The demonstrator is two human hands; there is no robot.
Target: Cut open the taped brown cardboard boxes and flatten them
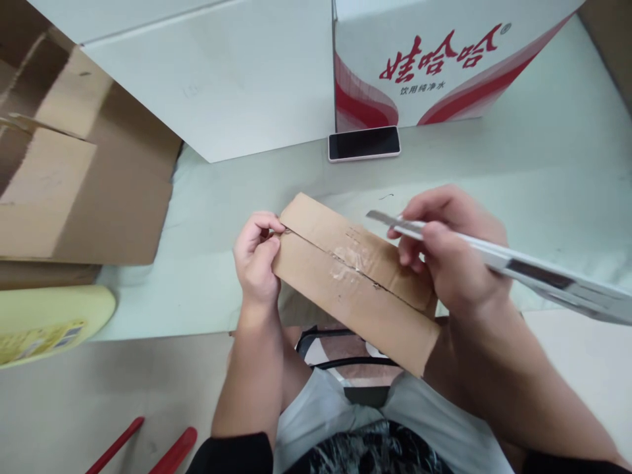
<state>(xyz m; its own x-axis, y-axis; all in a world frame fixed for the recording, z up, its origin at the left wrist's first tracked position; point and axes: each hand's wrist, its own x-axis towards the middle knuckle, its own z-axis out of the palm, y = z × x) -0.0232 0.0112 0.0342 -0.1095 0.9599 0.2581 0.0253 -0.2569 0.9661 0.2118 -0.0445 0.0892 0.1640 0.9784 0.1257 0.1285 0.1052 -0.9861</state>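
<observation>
A small brown cardboard box point(320, 270) is tilted over the near edge of the table, its two top flaps meeting along a seam. Clear tape scraps cling near the middle of that seam. My left hand point(259, 257) pinches the box's left end, thumb on top. In my right hand point(454, 253) is a box cutter point(494, 253) with a white-grey body, its blade out and pointing left above the far flap. The lower fingers of this hand are close to the right end of the box; whether they touch it I cannot tell.
A phone point(364, 143) lies in front of a white carton with red lettering point(439, 72). Beside it stands a plain white box point(237, 85). Open brown cartons point(113, 191) and a yellow bottle point(54, 322) are at left. Below are red bars point(172, 451).
</observation>
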